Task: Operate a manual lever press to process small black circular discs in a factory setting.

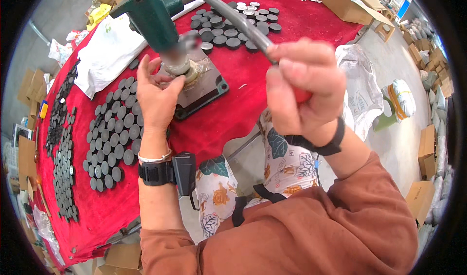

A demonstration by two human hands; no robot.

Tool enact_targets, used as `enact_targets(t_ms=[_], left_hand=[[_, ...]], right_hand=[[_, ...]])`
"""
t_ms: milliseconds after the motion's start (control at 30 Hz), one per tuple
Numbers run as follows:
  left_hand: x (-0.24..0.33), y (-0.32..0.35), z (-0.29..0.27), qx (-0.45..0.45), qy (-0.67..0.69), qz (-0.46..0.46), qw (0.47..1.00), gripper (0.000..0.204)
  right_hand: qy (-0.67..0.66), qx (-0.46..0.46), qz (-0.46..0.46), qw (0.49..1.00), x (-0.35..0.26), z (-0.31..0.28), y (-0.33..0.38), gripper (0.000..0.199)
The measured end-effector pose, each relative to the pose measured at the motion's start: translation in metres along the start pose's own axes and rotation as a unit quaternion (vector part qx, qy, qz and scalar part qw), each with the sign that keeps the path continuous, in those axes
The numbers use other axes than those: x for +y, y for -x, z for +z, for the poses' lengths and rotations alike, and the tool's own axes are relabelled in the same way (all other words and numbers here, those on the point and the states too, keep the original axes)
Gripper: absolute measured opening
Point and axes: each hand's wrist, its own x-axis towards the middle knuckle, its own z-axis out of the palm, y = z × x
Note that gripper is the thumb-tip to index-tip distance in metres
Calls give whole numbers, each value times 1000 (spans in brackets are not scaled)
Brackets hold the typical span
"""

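Note:
A dark green hand press (154, 24) stands on the red-covered table, with a grey metal base plate (202, 87) under its ram. Between ram and plate sits a pale, round die (176, 65), its upper part blurred. My left hand (159, 96) is beside this die, fingers apart and curved, the thumb reaching toward its lower edge. Whether the thumb touches it is hard to tell. From the press a long steel lever (238, 22) slants down to the right. My right hand (306, 82), slightly blurred, is closed around its end, where a red knob (301, 95) shows below the fingers.
Many round dark caps (116, 134) lie left of the press, and others (228, 29) lie behind it. Smaller black pieces (61, 109) line the table's left edge. A white bag (109, 56) lies far left. An opened carton (335, 2) sits at the far right.

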Motion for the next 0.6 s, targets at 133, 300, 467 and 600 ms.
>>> enact_targets(t_ms=[133, 300, 467, 600], left_hand=[[19, 4, -30, 58, -59, 62, 995, 53], [41, 31, -77, -94, -343, -59, 933, 32], [62, 69, -75, -165, -475, -43, 863, 38], [70, 76, -75, -195, -485, 7, 852, 35]], right_hand=[[-45, 30, 53, 997, -3, 5, 18, 23], [-31, -67, 34, 997, 2, -8, -11, 20], [39, -28, -81, 996, 19, 1, -71, 8], [-27, 73, -9, 997, 43, 37, -99, 7]])
